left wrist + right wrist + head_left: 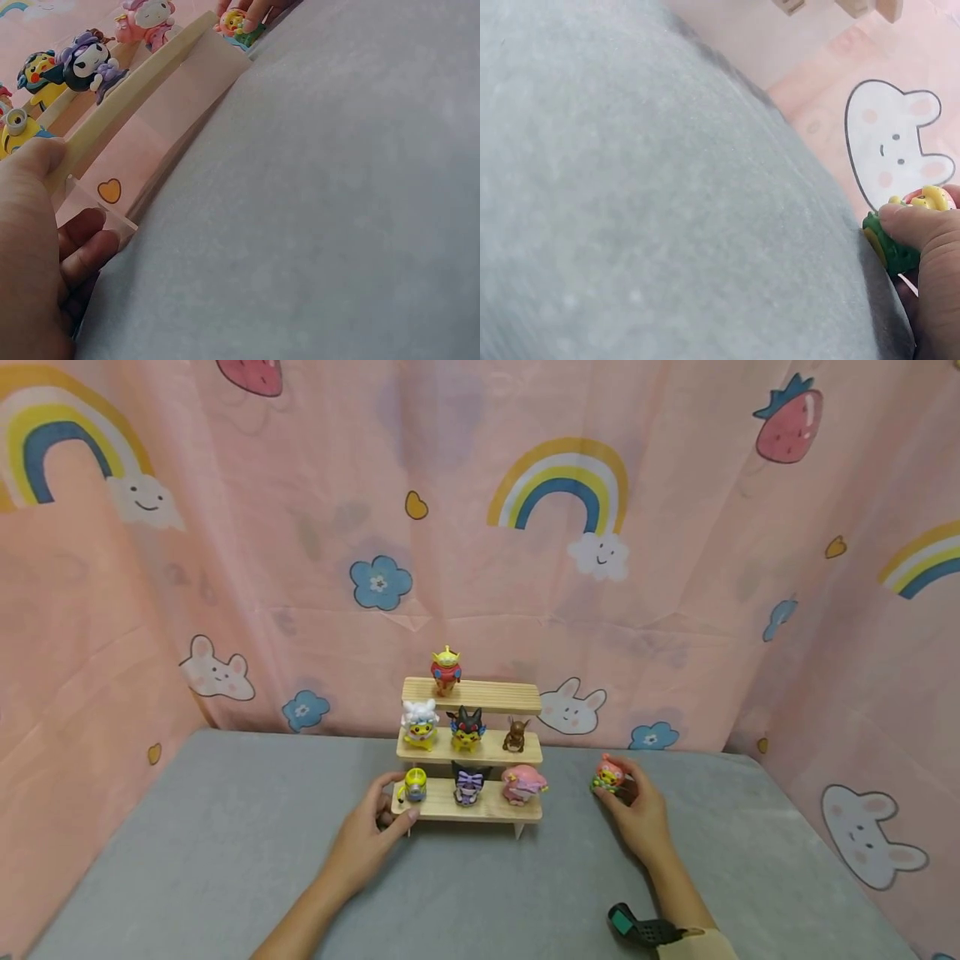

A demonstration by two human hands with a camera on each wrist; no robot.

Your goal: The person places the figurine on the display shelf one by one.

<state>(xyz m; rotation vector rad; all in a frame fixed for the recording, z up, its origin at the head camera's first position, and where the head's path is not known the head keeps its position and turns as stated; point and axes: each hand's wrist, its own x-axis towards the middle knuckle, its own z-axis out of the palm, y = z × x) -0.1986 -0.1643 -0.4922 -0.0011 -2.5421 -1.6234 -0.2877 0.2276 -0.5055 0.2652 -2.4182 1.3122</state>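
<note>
A three-tier wooden display shelf (498, 695) stands mid-table with small figurines on every tier. My left hand (366, 837) grips the left end of its lowest tier, the thumb on the front edge beside a yellow minion figurine (415, 786). In the left wrist view, curled fingers (88, 255) show below the board by a clear leg. To the right of the shelf, my right hand (643, 817) pinches a small figurine (607, 775) with a pink-red hood, yellow face and green base. In the right wrist view the thumb lies over this figurine (897, 251), hiding part of it.
A purple-and-black figurine (468, 785) and a pink one (522, 783) share the lowest tier. Several more occupy the middle tier, and a green-headed figurine (446, 672) stands on top. The grey tabletop (247, 835) meets a pink patterned curtain (465, 435) behind.
</note>
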